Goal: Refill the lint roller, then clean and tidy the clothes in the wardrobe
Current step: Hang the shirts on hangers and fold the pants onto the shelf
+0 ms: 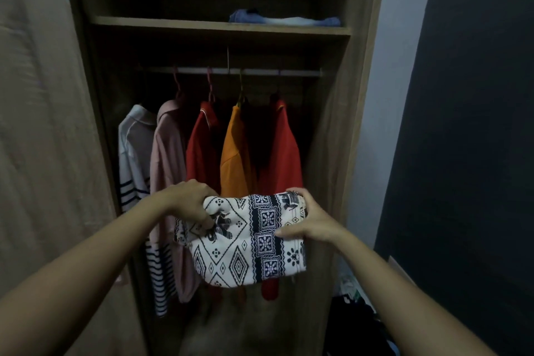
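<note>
Forearms reached out; left hand (190, 202) and right hand (309, 222) each gripped an end of the folded patterned cloth (245, 243) between them. Beyond the hands, shirts (231, 153) hung in a row; above, a shelf (173, 23) held blue clothes (283, 19). Tidying looked well along, with this cloth not yet stowed.

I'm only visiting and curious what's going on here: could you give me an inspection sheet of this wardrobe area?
Surface: wooden shelf carries a folded blue garment.
Job's things: folded patterned cloth held before five hanging garments on the rail: striped top, pink shirt, red shirt, orange shirt, second red shirt. No lint roller seen.
Clutter: dark heap of items at lower right.
Grippers: left hand grips the cloth's upper left; right hand holds its right edge.
Cables: nothing seen.
Surroundings: beige panel at left, pale wall at right.
</note>
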The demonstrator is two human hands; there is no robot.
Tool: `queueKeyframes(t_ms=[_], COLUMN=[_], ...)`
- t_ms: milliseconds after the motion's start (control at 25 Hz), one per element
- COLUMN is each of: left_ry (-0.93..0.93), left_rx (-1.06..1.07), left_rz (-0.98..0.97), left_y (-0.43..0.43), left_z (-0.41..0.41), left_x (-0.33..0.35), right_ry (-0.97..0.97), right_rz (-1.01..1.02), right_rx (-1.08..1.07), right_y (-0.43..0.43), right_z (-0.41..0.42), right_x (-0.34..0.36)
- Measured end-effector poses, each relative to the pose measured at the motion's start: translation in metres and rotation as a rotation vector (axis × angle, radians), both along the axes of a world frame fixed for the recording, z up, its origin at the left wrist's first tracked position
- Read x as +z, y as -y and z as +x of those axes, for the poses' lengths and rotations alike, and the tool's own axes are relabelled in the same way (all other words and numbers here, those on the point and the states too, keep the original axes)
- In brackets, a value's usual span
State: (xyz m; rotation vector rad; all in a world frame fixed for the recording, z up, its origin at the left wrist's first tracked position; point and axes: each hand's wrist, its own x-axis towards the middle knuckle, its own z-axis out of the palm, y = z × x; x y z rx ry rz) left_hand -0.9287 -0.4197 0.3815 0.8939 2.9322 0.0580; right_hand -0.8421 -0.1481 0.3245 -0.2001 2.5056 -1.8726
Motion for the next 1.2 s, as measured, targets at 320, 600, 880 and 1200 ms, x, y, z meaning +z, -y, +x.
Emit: queueKeyframes(t_ms=[320,600,880,1200], left_ry=[0.219,-0.722,-1.048,-1.652], left_rx=[-0.098,-0.107,-0.129,0.282], left_rz=[-0.276,-0.006,0.362,0.329], left_y=[-0.013,0.010,0.039,-0.047], left_z=[0.014,0.001,-0.045,-0.183], left_x=[-0.034,0.184,0.325,0.356], right_ry=[0.001,-0.934,-1.216,-1.671], right_rz=[1.080,1.090,1.097,1.322], right_rx=[0.078,-0.283,-0.335,-1.262], right_y=[0.008,-0.019,0.018,-0.022], right_z=[0.002,-0.021,-0.074,-0.216], right_x=[-0.024,0.192,0.353,0.406])
